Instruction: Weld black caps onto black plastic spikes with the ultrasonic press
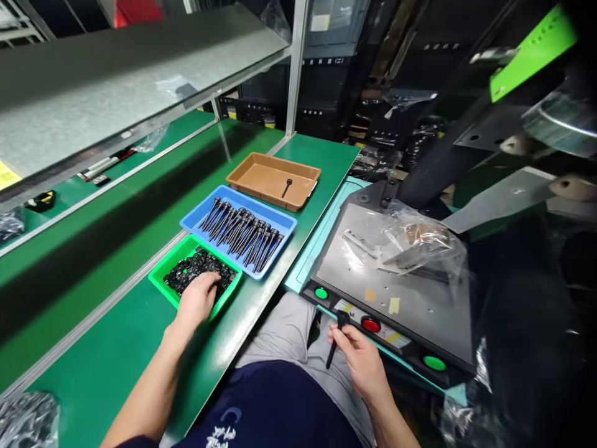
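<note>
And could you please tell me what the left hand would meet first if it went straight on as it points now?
The left hand would first meet the small black parts in the green bin, then probably the bin wall beside the blue tray; its depth is unclear.

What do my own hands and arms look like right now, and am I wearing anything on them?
Your left hand and right hand are ungloved, with no watch or bracelet showing. Both forearms look bare. A dark navy sleeve edge shows on your left arm; your right sleeve is out of view.
</note>
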